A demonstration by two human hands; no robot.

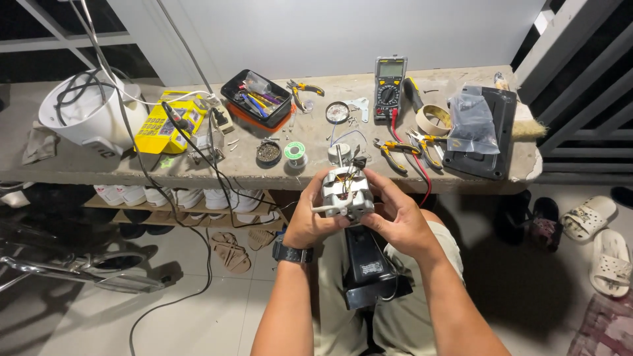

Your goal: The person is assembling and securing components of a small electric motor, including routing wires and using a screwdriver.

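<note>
Both hands, left hand (pixel 310 221) and right hand (pixel 395 217), clasp a small silvery motor (pixel 346 192), wires apparently exposed.

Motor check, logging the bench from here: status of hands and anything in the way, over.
Left hand and right hand both grip small electric motor. Held above lap, off concrete bench. Black housing below; nothing blocking.

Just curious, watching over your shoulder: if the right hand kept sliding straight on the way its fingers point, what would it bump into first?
The right hand points left, across the small electric motor it already touches. Past the motor, it would probably meet the left hand gripping the other side, though depth is hard to judge.
</note>
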